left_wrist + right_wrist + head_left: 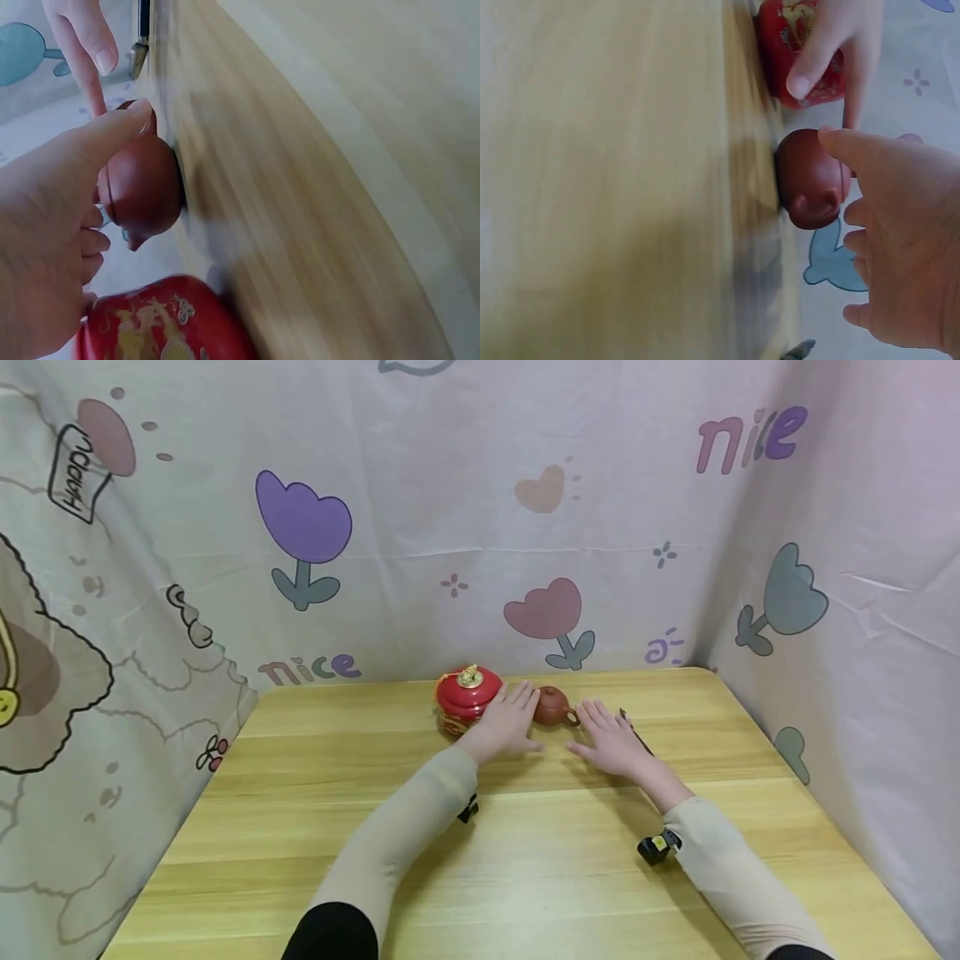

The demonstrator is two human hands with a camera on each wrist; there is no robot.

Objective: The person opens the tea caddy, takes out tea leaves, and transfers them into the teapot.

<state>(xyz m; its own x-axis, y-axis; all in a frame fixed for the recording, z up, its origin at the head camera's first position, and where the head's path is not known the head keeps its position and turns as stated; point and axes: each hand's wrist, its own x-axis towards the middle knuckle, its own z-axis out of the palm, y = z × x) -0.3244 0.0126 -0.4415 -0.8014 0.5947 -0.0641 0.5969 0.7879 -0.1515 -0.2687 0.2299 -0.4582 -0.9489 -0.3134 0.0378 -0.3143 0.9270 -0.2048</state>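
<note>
A small reddish-brown clay teapot [551, 707] stands near the table's back edge between the two hands. My left hand [508, 723] has its fingers extended beside the teapot, in front of a red lidded jar [467, 700] with gold decoration. The teapot's spout points toward that jar in the left wrist view. Close to the teapot's loop handle [573, 717] is my right hand [613, 747], fingers spread and straight. Neither hand grips anything; whether the fingertips touch the teapot I cannot tell. Part of the jar is hidden by the left hand.
A thin dark stick-like object with a metallic end [636, 732] lies just right of the right hand, partly hidden. The wooden table [525, 877] meets a printed cloth backdrop [420, 527] behind and at both sides.
</note>
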